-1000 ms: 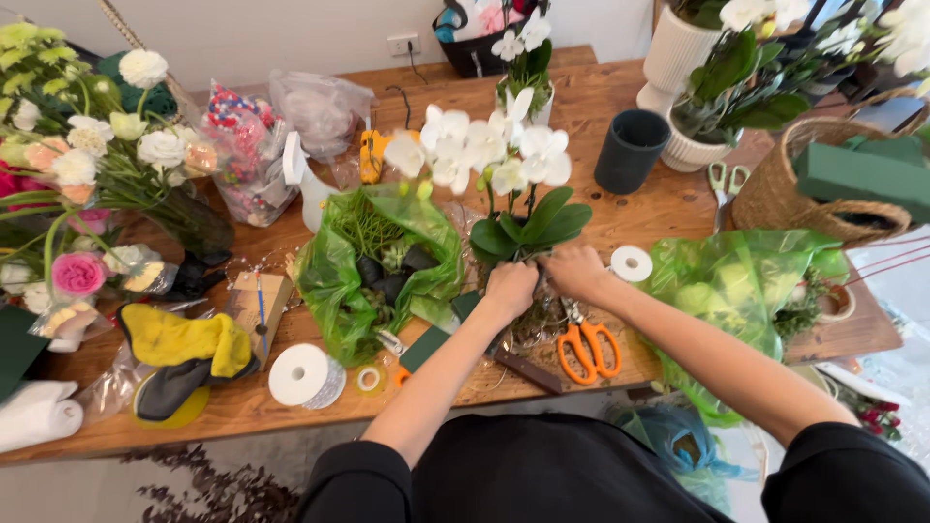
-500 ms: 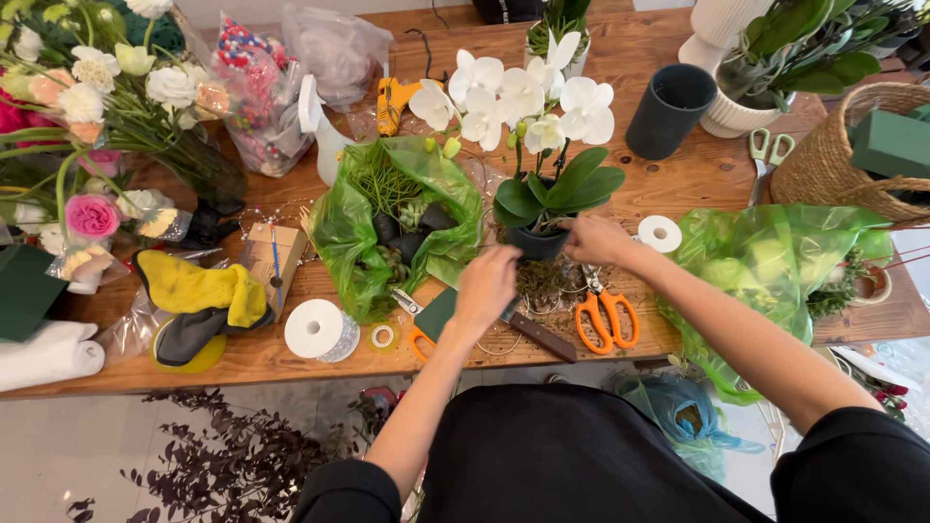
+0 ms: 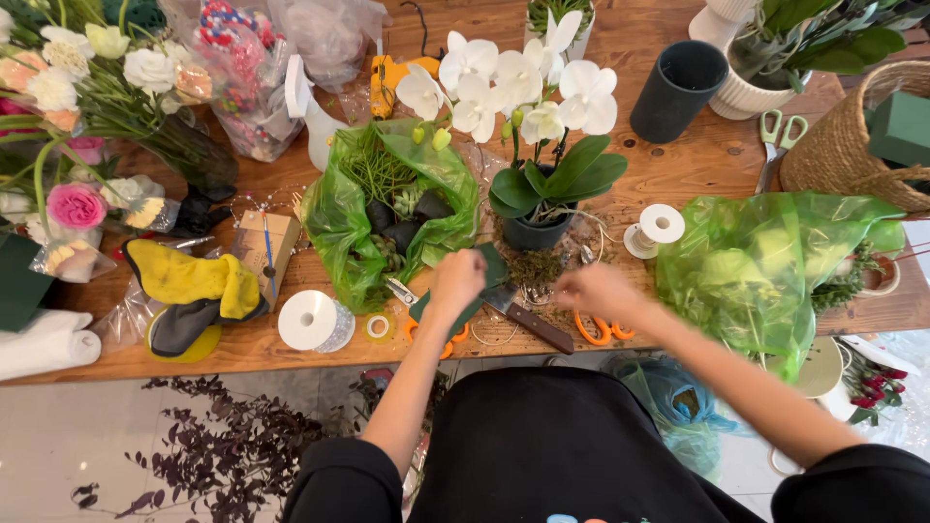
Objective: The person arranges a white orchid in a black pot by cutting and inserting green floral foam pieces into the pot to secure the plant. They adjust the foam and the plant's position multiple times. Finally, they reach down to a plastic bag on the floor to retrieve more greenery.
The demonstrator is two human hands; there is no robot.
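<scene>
- Since the earlier frames both hands have drawn back from the orchid pot (image 3: 531, 230) toward the table's near edge; before, they were at the pot's base.
- The left hand (image 3: 457, 279) is now closed in a narrow grip on a dark green sheet (image 3: 489, 266) lying just in front of the pot.
- The right hand (image 3: 596, 289) is blurred; the fingers look pinched together, but I cannot tell what, if anything, they hold.
- The view has also moved closer and lower, so more floor shows.
- The orchid (image 3: 513, 87) stands upright in its dark pot, white blooms above broad leaves, with loose moss (image 3: 536, 268) spilled at the foot.
- A green plastic bag (image 3: 341, 218) left of the pot lies open, holding dark small pots and thin green stems.
- A second green bag (image 3: 765, 261) on the right hides its contents.
- A dark cup (image 3: 678, 89) stands behind the orchid; its inside is not readable.
- A woven basket (image 3: 845, 145) at the right edge is cut off and holds a green block (image 3: 901, 126).
- Orange scissors (image 3: 601, 331) lie partly under the right hand, and a knife (image 3: 531, 320) lies between the hands.
- White ribbon spools (image 3: 308, 320) and (image 3: 659, 225) sit on the wooden table (image 3: 707, 165).
</scene>
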